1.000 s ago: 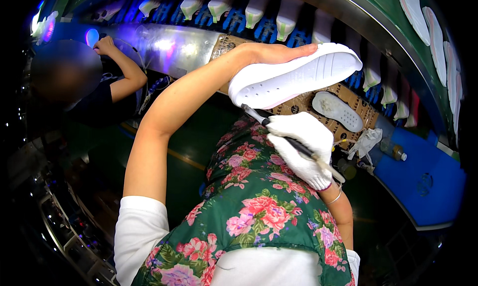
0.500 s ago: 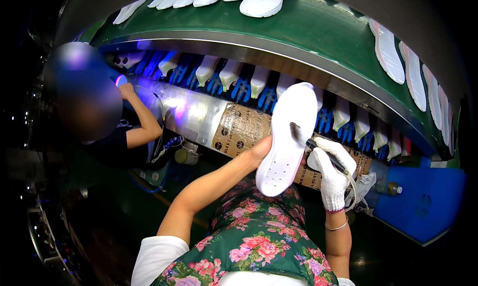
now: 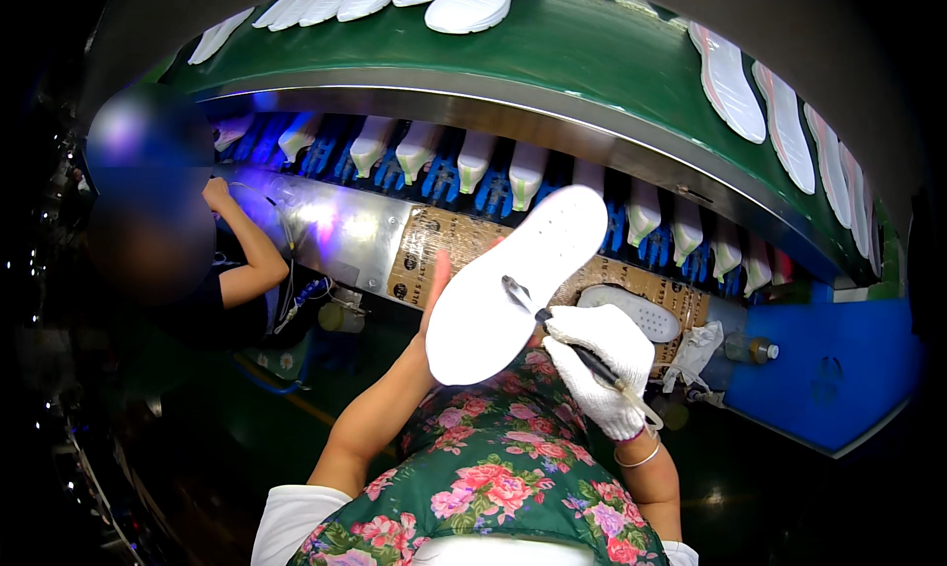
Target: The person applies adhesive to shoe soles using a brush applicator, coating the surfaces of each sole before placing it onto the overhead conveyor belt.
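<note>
A white shoe sole is tilted up in front of my body, with small holes near its upper right end. My bare left hand grips it from beneath, the thumb along its left edge and the other fingers mostly hidden under it. My right hand, in a white knit glove, is closed around a black-handled brush with a pale hose at its back end. Dark bristles touch the middle of the sole. Beside the glove, another perforated sole lies on the cardboard-covered ledge.
Beyond the ledge, white soles or shoe parts stand in a row among blue clamps. More soles lie on a green belt above. At right are a bottle and blue panel. A co-worker's arm is at left.
The held sole has moved lower left, and its perforated end now points up instead of down. My right hand came left with the brush. The perforated sole on the ledge now shows.
</note>
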Motion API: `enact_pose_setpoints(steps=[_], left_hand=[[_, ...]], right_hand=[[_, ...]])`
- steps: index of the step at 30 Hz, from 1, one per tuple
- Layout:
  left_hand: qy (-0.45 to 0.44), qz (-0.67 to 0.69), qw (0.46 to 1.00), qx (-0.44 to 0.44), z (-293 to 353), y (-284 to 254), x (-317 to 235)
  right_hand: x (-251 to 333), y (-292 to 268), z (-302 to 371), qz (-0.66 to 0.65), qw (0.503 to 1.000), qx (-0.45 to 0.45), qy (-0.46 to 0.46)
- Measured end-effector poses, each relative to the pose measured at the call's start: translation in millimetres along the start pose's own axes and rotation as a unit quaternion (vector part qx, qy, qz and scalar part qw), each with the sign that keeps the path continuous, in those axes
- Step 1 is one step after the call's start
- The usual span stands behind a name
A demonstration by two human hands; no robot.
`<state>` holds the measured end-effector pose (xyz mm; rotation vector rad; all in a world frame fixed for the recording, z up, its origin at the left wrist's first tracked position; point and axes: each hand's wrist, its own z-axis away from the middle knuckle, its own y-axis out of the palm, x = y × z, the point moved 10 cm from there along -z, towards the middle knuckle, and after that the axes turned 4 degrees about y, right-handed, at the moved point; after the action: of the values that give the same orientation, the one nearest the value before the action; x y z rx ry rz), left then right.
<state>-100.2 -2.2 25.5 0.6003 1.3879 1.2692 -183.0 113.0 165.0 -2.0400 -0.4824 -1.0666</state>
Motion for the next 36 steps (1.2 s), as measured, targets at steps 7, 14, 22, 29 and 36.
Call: enact_pose_setpoints(steps=[7, 14, 22, 29, 36], left_hand=[[-0.023, 0.125, 0.985, 0.115, -10.9, 15.4, 39.3], [-0.016, 0.093, 0.995, 0.042, -17.6, -4.7, 76.4], [-0.044, 0.015, 0.999, 0.001, -13.3, -10.3, 96.9], [-0.098, 0.167, 0.98, 0.035, -9.4, -64.2, 140.0], [-0.044, 0.02, 0.999, -0.011, -13.9, -30.3, 107.7]], right_hand=[[3.9, -20.2, 7.3, 0.015, 0.998, -0.059, 0.002], [13.2, -31.9, -0.1, 0.039, 0.991, -0.107, -0.066], [24.4, -32.3, -19.1, 0.116, 0.974, -0.137, -0.14], [32.0, -12.4, -12.9, 0.064, 0.982, -0.14, -0.105], [14.6, -22.4, -8.6, 0.003, 0.983, -0.18, -0.041]])
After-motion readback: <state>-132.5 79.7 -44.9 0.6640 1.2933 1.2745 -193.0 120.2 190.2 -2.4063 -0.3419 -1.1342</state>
